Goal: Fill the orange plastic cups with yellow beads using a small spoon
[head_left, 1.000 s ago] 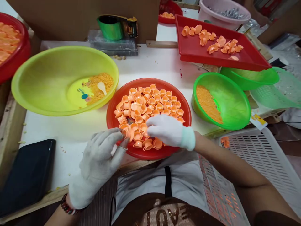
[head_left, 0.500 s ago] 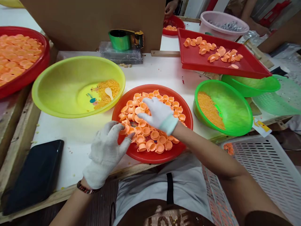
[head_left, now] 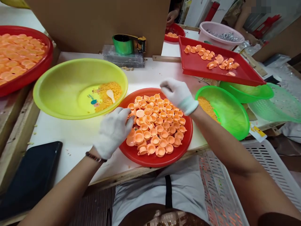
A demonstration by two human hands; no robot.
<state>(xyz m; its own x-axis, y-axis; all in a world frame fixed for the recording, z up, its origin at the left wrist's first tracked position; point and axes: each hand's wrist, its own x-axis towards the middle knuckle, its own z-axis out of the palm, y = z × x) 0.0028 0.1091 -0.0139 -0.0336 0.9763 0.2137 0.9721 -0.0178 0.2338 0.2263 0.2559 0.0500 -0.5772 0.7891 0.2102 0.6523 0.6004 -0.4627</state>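
Observation:
A round red basin [head_left: 188, 147] holds many small orange toy cups [head_left: 164, 125] in a loose layer, most with their mouths up. My left hand [head_left: 115, 130], in a white knit glove, is at the basin's left rim. Its fingers are curled and the thumb is drawn in; anything between them is hidden. My right hand [head_left: 177, 94], gloved too, hovers over the basin's back right edge with its fingers bent together. Whatever it may hold does not show. A flat orange saucer [head_left: 140, 113] lies among the cups.
Left is a yellow basin [head_left: 56, 94] with yellow grains and a white spoon [head_left: 110, 95]. A green basin [head_left: 237, 116] and a tilted red tray [head_left: 199, 66] stand right. A tape dispenser [head_left: 123, 44] sits behind; a dark tablet-like slab [head_left: 33, 175] lies front left.
My right hand has lifted from the cups and moved right and back, its fingers now curled. My left hand has shifted slightly up and right, fingers drawn closer. The view has tilted slightly.

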